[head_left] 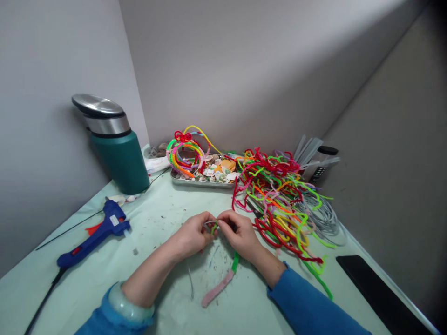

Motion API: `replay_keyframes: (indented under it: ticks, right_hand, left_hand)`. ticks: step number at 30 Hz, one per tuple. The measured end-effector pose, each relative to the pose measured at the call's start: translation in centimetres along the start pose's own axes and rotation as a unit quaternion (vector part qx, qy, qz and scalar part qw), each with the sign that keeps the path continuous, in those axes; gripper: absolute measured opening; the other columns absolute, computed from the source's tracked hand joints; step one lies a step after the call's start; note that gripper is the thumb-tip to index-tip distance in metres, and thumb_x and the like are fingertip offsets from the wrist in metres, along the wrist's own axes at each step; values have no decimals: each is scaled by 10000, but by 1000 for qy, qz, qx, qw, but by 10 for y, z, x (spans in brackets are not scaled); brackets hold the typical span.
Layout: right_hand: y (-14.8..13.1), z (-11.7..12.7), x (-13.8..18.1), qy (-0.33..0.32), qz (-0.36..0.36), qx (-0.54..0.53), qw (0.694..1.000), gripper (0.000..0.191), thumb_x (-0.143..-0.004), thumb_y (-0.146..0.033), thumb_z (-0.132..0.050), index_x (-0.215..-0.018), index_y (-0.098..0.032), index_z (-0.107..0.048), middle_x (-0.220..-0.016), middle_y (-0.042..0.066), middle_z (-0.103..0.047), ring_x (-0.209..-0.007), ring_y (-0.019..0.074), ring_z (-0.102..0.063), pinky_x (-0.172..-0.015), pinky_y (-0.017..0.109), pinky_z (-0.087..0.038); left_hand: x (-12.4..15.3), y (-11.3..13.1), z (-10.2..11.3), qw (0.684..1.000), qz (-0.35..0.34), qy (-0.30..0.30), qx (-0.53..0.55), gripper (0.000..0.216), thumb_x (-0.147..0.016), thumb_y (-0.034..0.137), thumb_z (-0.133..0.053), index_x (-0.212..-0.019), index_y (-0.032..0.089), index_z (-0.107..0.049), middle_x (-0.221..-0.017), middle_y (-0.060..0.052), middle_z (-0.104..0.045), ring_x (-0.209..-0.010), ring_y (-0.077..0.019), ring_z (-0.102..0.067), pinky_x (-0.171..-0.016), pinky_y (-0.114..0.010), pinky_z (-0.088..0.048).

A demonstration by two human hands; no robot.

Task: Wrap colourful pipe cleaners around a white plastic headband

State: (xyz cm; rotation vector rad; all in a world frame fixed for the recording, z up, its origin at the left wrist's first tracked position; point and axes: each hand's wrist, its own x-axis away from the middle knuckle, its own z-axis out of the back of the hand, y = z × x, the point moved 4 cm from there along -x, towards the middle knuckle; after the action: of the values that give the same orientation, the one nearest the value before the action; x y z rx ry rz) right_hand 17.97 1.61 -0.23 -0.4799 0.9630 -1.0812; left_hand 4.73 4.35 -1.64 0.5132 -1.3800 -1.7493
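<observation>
My left hand (193,235) and my right hand (239,232) meet over the middle of the pale green table (157,218), both pinched on a thin grey wire (209,223) with a green pipe cleaner (235,263) wound on it. The green piece trails down under my right hand and joins a pink pipe cleaner (218,289) lying on the table. A jade bangle (129,307) sits on my left wrist.
A tangled heap of coloured pipe cleaners (279,195) lies right of my hands, over a coil of grey wire (323,216). A metal tray of shells (206,174) stands behind. A blue glue gun (96,232) and a green flask (117,151) are at left. A black slab (377,291) lies at right.
</observation>
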Motion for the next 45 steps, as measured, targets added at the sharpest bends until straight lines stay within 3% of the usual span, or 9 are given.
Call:
replay_keyframes:
  ticks: [10, 18, 27, 39, 45]
  right_hand:
    - [-2, 0, 1, 7, 5, -14, 1000, 90, -808, -180, -496, -800, -172, -585, -697, 11, -602, -627, 123, -542, -583, 220, -400]
    - [-3, -1, 1, -4, 3, -12, 1000, 98, -814, -189, -488, -802, -174, -584, -678, 8, -590, -611, 121, -526, -570, 223, -392]
    - [-2, -1, 0, -3, 8, -5, 1000, 95, -813, -194, -489, -796, -172, -580, -677, 3, -576, -611, 118, -520, -574, 219, -386]
    - [-1, -1, 0, 1, 6, -5, 1000, 103, -812, -191, -487, -799, -174, -588, -683, 5, -579, -615, 120, -522, -572, 220, -388]
    - [2, -1, 0, 2, 1, 0, 1000, 99, -811, -193, -492, -790, -169, -587, -681, 9, -577, -617, 123, -525, -573, 224, -388]
  left_hand:
    - [0, 1, 4, 994, -40, 36, -100, 240, -606, 66, -431, -806, 178, -502, -526, 69, -457, -463, -71, -407, -447, -177, -267]
    - [-3, -2, 5, 996, -41, 50, -64, 86, -673, 186, -473, -739, 162, -523, -571, 51, -474, -488, -75, -404, -459, -186, -269]
    - [-3, 1, 4, 998, 0, 44, -54, 119, -702, 278, -475, -724, 167, -512, -478, 64, -435, -425, -81, -384, -422, -194, -263]
    - [-2, 3, 6, 996, 3, 60, -64, 188, -696, 325, -504, -720, 155, -581, -481, 48, -481, -435, -89, -407, -429, -201, -268]
    - [-2, 5, 10, 992, -7, 97, -75, 187, -685, 320, -534, -745, 160, -610, -496, 45, -501, -455, -91, -420, -456, -203, -299]
